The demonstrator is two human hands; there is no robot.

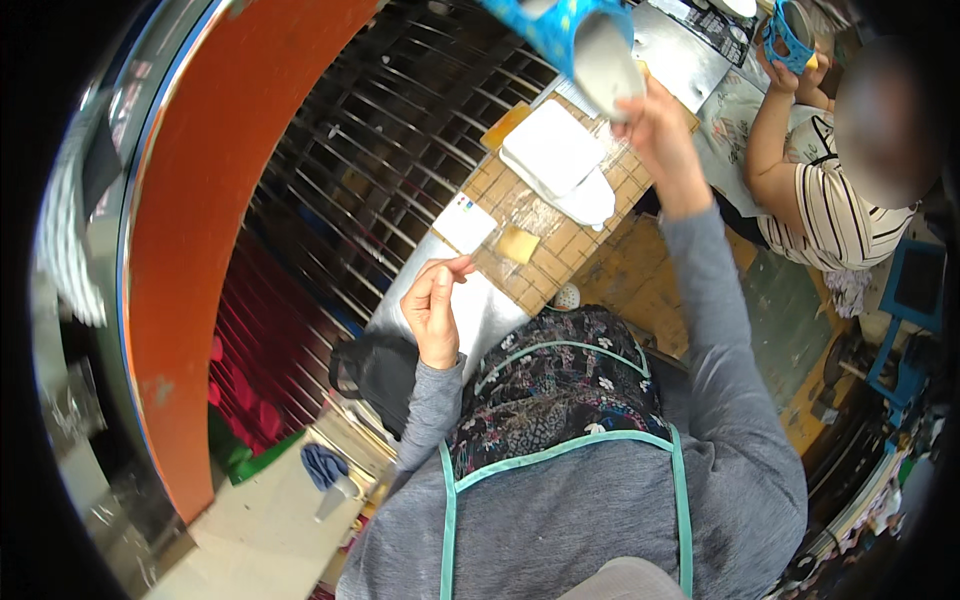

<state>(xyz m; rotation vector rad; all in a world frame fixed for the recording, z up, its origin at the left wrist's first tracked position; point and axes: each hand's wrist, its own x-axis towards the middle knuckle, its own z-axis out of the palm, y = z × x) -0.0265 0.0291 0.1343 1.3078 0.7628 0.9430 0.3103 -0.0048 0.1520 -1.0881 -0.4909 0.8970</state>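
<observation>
My right hand (660, 135) is raised over the far end of the worktable, its fingers closed on the pale end of a blue patterned shoe (605, 65). The shoe's grey-white inner face is turned partly toward me, and its far part is cut off by the upper edge. My left hand (432, 308) hovers at the near left edge of the table. Its thumb and fingers are curled together, and whatever may be between them is hidden. White flat pieces (553, 148) lie stacked on the table, beside a white card with coloured dots (464, 223) and a yellowish pad (517, 244).
The worktable (575, 262) has a brown tile-patterned top. Metal rack bars (330, 170) run along its left, beside an orange panel (190, 250). At right, a co-worker (850, 200) holds another blue piece (788, 40). A black bag (378, 375) hangs near my left forearm.
</observation>
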